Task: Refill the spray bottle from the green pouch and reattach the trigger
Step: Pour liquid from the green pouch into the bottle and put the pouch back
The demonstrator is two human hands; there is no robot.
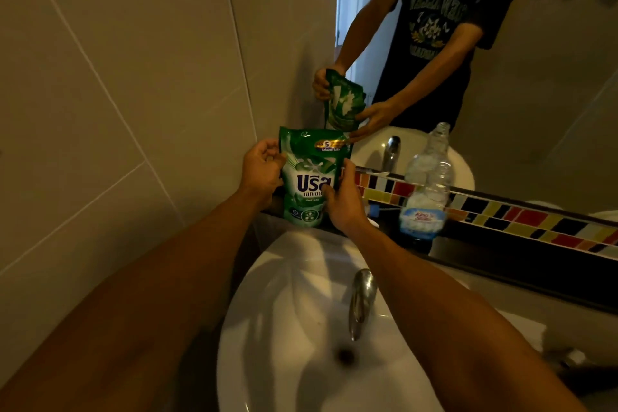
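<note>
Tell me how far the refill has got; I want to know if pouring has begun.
Done: the clear bottle stands on the ledge by the mirror with its neck open and the trigger off. In hand: the left hand and right hand hold the green pouch upright beside the bottle, not tipped, so pouring has not begun. Left: pouring and refitting the trigger, which I cannot see here.

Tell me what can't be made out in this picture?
Head view:
- Spray trigger: not in view.
- Glossy green refill pouch: spout state unclear; left hand and right hand cover its sides.
- Clear plastic bottle, neck open: liquid level unreadable in dim light.
- Its blue label: too blurred to read.
</note>
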